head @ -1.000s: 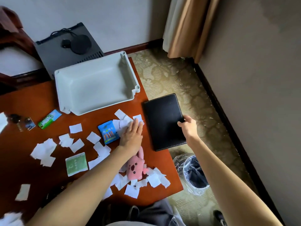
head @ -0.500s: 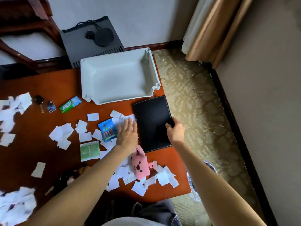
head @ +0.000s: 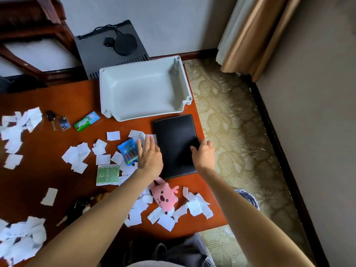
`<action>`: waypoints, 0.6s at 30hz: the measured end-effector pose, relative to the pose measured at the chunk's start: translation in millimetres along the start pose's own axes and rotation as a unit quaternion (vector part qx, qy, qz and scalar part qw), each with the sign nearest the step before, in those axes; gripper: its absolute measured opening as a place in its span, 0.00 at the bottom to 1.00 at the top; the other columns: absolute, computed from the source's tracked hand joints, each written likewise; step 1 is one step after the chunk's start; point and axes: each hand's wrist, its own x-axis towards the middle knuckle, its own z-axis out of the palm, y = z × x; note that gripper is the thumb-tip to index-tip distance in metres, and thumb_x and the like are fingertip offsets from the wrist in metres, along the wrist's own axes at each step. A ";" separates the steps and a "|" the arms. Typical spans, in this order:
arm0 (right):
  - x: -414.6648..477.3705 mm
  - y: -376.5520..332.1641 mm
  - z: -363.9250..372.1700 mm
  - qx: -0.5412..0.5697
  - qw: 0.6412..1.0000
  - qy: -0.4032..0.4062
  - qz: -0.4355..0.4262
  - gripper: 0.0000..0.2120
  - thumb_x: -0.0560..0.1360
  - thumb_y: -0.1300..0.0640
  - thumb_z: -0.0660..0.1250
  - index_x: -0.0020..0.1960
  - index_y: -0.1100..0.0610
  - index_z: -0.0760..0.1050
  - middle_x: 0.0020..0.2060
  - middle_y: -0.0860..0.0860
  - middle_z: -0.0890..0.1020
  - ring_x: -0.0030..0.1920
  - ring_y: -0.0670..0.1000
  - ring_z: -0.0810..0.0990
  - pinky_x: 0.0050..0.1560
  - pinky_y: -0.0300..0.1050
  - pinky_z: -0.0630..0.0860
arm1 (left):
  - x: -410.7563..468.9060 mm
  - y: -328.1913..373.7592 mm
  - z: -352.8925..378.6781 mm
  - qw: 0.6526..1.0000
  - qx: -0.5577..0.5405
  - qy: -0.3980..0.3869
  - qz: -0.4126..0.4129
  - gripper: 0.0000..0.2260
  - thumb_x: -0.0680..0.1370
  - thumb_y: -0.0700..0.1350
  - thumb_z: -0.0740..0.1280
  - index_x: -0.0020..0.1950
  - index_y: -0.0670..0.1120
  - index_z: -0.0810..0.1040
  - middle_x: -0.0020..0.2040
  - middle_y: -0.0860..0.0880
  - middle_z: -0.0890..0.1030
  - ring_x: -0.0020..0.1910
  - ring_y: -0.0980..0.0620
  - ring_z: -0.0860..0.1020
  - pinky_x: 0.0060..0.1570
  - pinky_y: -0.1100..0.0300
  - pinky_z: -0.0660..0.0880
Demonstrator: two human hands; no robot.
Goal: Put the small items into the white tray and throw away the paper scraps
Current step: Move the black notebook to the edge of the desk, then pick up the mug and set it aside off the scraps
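Looking down from my head camera, my left hand (head: 150, 158) lies flat and open, palm down, fingers spread over the paper scraps (head: 134, 134) just beyond my fingertips, gripping nothing. My right hand (head: 204, 153) is curled over the right edge of the black folder (head: 175, 145), fingertips pressing on its cover; it looks like a steadying hold, not a lift, with the folder flat on the counter (head: 57, 97).

The white tray (head: 142, 116) sits just beyond both hands, its near rim almost touching the folder's far edge, and nothing is in it. The blue packet (head: 128, 153) lies right beside my left hand on its left. The green-and-white sachet (head: 107, 174) is near my left wrist, and the pink plush (head: 163, 195) lies between my forearms among more scraps. Further left are the green gum pack (head: 86, 120) and the keys (head: 55, 120). The bin (head: 250, 199) is down by my right forearm, off the counter edge.

I judge I am at the very start of sorting: no item stowed, scraps everywhere. Next I would need to close my left fingers on the blue packet and carry it forward into the tray, without dragging loose scraps along.
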 end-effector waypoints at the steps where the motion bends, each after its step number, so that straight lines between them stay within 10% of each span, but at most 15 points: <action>1: -1.1 -1.0 -1.0 -0.011 1.000 -0.002 -0.002 0.18 0.77 0.57 0.62 0.63 0.67 0.67 0.59 0.62 0.72 0.62 0.61 0.69 0.65 0.51 0.65 | -0.4 -0.3 -0.3 1.000 -0.004 0.000 0.000 0.23 0.81 0.44 0.54 0.76 0.42 0.56 0.78 0.40 0.47 0.77 0.40 0.42 0.73 0.41 0.39; 12: -30.2 -50.3 5.5 -0.145 0.965 0.117 -0.182 0.18 0.67 0.70 0.60 0.56 0.67 0.74 0.51 0.64 0.77 0.50 0.66 0.76 0.52 0.58 0.74 | -32.4 -46.3 -23.7 0.989 -0.121 0.088 0.003 0.18 0.80 0.41 0.54 0.70 0.40 0.66 0.73 0.40 0.63 0.74 0.42 0.57 0.73 0.51 0.55; 18: -94.6 -132.0 48.7 -0.202 0.926 0.017 -0.320 0.16 0.73 0.66 0.56 0.60 0.66 0.71 0.55 0.64 0.75 0.54 0.65 0.74 0.54 0.54 0.71 | -85.7 -133.7 -15.5 0.966 -0.191 0.152 -0.087 0.19 0.81 0.44 0.55 0.71 0.42 0.65 0.71 0.43 0.66 0.72 0.46 0.62 0.67 0.55 0.64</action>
